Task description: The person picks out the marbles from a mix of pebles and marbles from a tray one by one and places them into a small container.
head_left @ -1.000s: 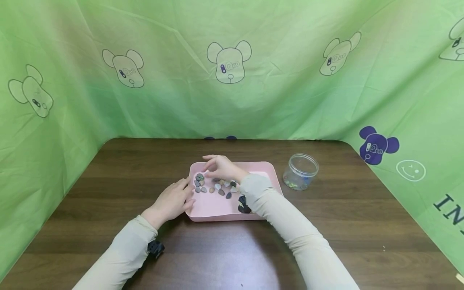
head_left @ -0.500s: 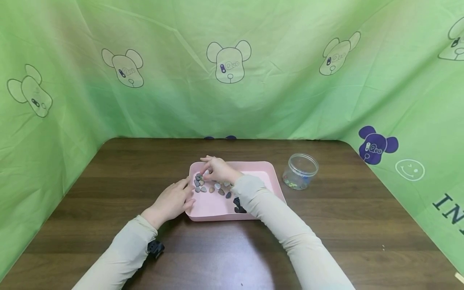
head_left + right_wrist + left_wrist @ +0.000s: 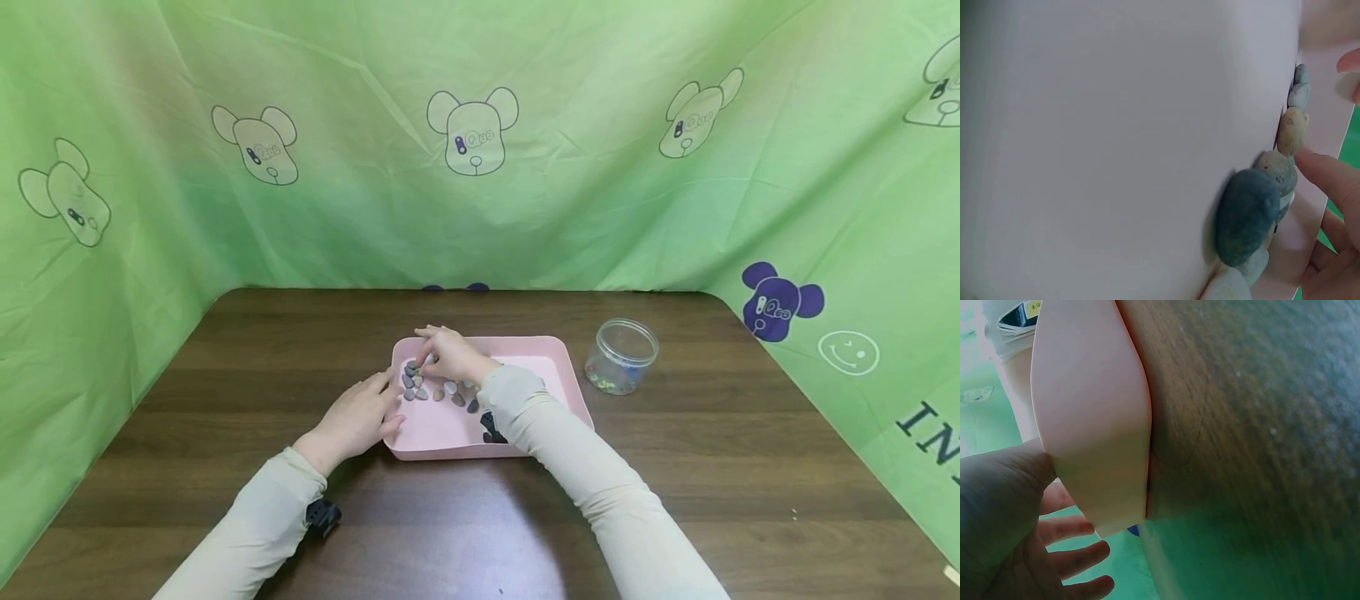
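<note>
A shallow pink tray (image 3: 517,343) stands on the table with several small pebbles (image 3: 438,395) in it, grey, tan and whitish. My left hand (image 3: 358,418) rests at the tray's left wall. In the left wrist view its fingers (image 3: 1079,557) are spread and fairly straight beside the wall. My right hand (image 3: 454,353) reaches over the tray, fingertips down among the pebbles at the back left. In the right wrist view its thumb tip meets a tan pebble (image 3: 1292,130); the fingertips are partly hidden, so a pinch cannot be confirmed. A dark pebble (image 3: 1246,217) lies nearer that camera.
To the right of the tray stands a clear round jar (image 3: 622,357) without a lid, small coloured bits at its bottom. The brown wooden table (image 3: 247,367) is enclosed behind and at the sides by a green printed cloth (image 3: 360,208).
My right hand has shifted slightly left, its thumb and forefinger closing in on the pebbles at the back left. The left hand, tray and jar stay where they were.
</note>
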Demonstrator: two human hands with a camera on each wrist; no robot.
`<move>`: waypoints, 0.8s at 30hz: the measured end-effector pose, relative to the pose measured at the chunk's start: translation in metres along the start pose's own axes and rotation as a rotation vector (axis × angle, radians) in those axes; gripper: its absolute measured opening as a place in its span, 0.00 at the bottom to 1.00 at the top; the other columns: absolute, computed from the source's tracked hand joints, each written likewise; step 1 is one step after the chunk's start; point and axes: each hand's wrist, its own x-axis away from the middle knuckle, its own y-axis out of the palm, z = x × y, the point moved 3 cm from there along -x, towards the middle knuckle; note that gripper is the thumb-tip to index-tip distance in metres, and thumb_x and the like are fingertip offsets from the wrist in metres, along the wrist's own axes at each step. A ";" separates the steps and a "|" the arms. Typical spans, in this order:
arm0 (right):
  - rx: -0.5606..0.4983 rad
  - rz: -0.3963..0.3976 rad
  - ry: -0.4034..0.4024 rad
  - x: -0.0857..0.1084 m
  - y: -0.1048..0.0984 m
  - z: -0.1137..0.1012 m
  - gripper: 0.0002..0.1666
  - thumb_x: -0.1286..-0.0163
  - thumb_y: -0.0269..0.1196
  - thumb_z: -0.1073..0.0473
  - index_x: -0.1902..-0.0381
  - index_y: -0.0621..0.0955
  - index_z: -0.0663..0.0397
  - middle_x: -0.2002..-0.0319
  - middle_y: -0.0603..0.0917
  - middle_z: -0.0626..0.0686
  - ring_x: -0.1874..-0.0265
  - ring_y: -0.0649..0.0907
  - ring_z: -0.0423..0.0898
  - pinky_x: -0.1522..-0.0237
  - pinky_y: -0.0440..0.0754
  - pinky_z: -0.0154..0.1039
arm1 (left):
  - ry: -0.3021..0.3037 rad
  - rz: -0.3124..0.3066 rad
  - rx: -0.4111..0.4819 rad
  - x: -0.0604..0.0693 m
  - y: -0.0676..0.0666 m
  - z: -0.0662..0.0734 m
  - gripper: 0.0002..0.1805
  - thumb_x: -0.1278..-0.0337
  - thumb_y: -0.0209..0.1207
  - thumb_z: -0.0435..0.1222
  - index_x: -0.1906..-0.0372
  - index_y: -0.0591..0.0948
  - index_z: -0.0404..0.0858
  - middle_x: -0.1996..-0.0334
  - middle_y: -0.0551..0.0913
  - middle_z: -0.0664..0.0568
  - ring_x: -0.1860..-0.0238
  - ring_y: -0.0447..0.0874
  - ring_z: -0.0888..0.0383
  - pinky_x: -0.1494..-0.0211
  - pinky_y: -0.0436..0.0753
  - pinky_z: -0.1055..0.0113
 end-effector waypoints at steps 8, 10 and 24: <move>-0.072 0.030 0.002 0.002 -0.007 0.003 0.08 0.40 0.65 0.62 0.63 0.86 0.57 0.32 0.67 0.58 0.30 0.62 0.57 0.32 0.65 0.47 | -0.010 -0.012 0.003 0.000 0.002 0.000 0.24 0.43 0.59 0.42 0.46 0.76 0.30 0.37 0.68 0.32 0.37 0.69 0.40 0.37 0.71 0.47; -0.068 0.046 -0.019 0.003 -0.010 0.003 0.08 0.41 0.65 0.61 0.63 0.86 0.57 0.33 0.67 0.59 0.31 0.64 0.56 0.31 0.64 0.47 | -0.011 -0.011 0.005 0.000 0.002 0.000 0.24 0.43 0.59 0.41 0.46 0.76 0.30 0.37 0.68 0.32 0.37 0.69 0.40 0.37 0.71 0.47; -0.039 0.090 -0.067 0.014 -0.026 0.002 0.08 0.41 0.66 0.58 0.64 0.87 0.54 0.32 0.66 0.57 0.34 0.69 0.55 0.32 0.64 0.47 | -0.013 -0.007 0.010 -0.001 0.002 -0.001 0.24 0.43 0.59 0.41 0.46 0.76 0.30 0.37 0.68 0.32 0.37 0.69 0.40 0.38 0.72 0.47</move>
